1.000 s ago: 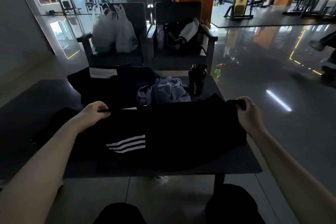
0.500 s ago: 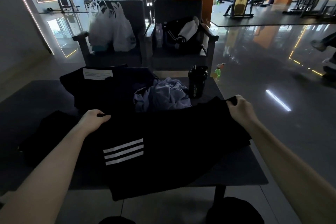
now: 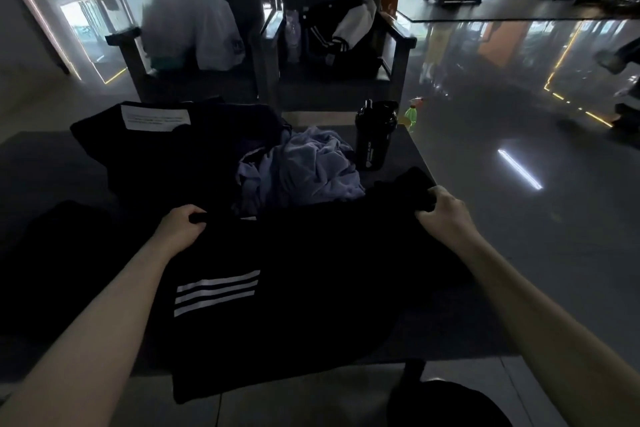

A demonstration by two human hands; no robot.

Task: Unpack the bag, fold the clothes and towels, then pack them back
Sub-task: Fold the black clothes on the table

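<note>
Pinching the far edge of the black three-striped fabric garment (image 3: 294, 288), your left hand (image 3: 181, 225) and right hand (image 3: 441, 210) spread it over the dark table (image 3: 41, 166); its hem overhangs the near edge, so letting go could slide it floorward.

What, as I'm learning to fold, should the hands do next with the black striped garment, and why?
Probably slide the garment further onto the table and lay it flat. The left hand and right hand each grip its top edge, stretched wide, but its lower part hangs over the near table edge, so it is not ready to fold.
</note>
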